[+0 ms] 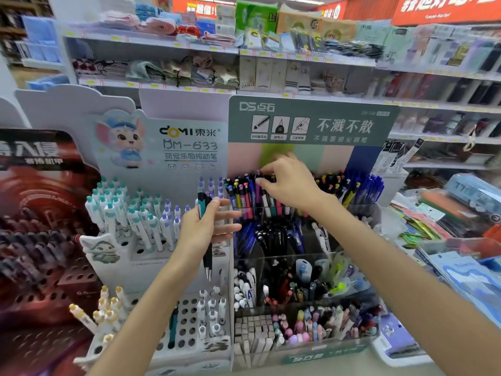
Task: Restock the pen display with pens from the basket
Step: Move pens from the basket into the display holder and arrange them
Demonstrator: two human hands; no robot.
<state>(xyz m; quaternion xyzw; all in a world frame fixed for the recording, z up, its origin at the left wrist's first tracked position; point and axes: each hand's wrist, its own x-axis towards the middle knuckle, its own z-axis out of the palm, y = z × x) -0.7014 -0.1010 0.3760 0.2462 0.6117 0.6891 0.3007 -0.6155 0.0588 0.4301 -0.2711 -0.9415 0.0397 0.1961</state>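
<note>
Head view: our left hand [206, 229] grips two dark pens [207, 240] upright, tips down, before the pen display [311, 120]; our right hand [287, 183] reaches into its top-row pens [244, 194], fingers curled, whether pinching one we cannot tell. Basket out of frame.

The shop light around me is bright, even and white, and it seems to come from overhead; shadows are soft and faint. The shelves [298, 58] behind the stand are smeared with blur, and so is the dark red display [40, 226] on my left. The green header card [311, 120] stays sharp enough to read. Clear plastic bin fronts [303, 256] carry pale glare. Towards the edges, straight lines bow and my forearms stretch wide.
</note>
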